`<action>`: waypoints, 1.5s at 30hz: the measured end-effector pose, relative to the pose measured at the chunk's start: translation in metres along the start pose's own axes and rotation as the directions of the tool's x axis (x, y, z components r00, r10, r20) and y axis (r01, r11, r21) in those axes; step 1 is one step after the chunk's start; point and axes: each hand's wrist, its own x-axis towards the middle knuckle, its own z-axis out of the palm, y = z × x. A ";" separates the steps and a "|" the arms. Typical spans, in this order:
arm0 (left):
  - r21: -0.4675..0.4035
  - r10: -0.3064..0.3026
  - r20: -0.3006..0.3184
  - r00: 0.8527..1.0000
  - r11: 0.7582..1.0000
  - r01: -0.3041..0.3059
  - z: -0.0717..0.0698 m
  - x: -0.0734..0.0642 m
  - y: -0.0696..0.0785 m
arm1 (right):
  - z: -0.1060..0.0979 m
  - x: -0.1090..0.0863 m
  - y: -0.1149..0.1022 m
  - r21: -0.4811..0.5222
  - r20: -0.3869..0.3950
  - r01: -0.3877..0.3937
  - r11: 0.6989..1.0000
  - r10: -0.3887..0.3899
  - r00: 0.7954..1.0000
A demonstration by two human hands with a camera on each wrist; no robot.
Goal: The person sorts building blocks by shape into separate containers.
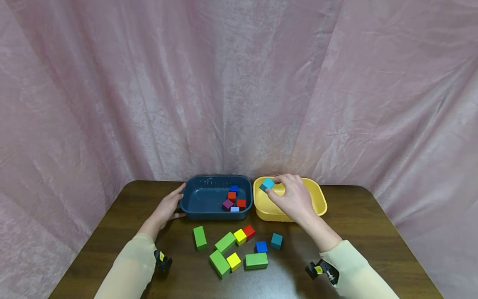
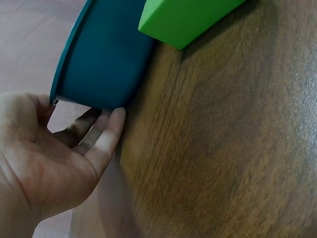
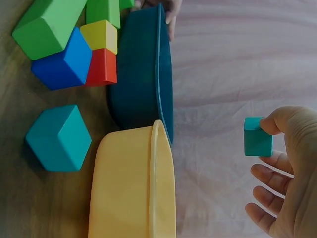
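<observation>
Above the yellow tub [image 1: 320,199], my right hand [image 1: 295,197] pinches a teal cube [image 1: 267,184] between thumb and fingertips. In the right wrist view, the same teal cube [image 3: 258,137] is held clear of the tub, with the other fingers spread loosely. My left hand [image 1: 167,209] rests against the left end of the dark blue tub [image 1: 199,195]. In the left wrist view, the left fingers [image 2: 106,141] touch that tub's outer wall without curling round it. Inside the blue tub are several small cubes, among them a purple cube [image 1: 227,204].
In front of the tubs lie several green blocks [image 1: 225,242], two yellow cubes [image 1: 233,262], a red cube [image 1: 248,232], a blue cube [image 1: 261,247] and another teal cube [image 1: 276,241]. A pink curtain [image 1: 239,91] hangs behind the wooden table [image 1: 358,232].
</observation>
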 end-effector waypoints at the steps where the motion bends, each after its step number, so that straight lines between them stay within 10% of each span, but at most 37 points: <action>1: -0.001 -0.001 0.000 1.000 1.000 0.001 0.000 0.000 0.000 | 0.001 0.001 -0.001 0.003 0.006 -0.005 1.000 0.005 1.000; 45: -0.011 -0.016 -0.006 1.000 1.000 0.015 -0.004 -0.003 -0.001 | 0.052 0.057 -0.017 -0.082 0.174 -0.014 0.996 0.028 0.984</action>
